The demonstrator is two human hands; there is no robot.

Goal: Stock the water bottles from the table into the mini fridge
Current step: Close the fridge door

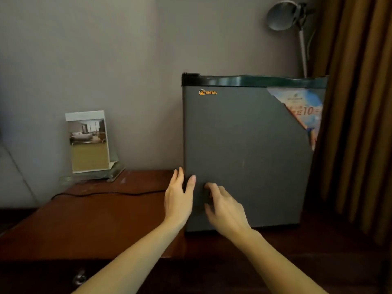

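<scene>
Progress was nil: dark grey metal mini fridge (pixel 244 155) closed, no bottles visible; left hand (pixel 179 195) gripped its door edge, right hand (pixel 223 205) rested loose-fingered, empty, on its front.

Grey wall (pixel 106 49), brown curtain (pixel 360 102), lamp (pixel 282 15)

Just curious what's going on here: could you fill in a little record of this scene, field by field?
Mini fridge: closed, standing on the wooden table
Left hand: grips the fridge's left front edge
Right hand: fingertips on the fridge's front
Water bottles: none in view
Nearby: photo stand, black cable
</scene>
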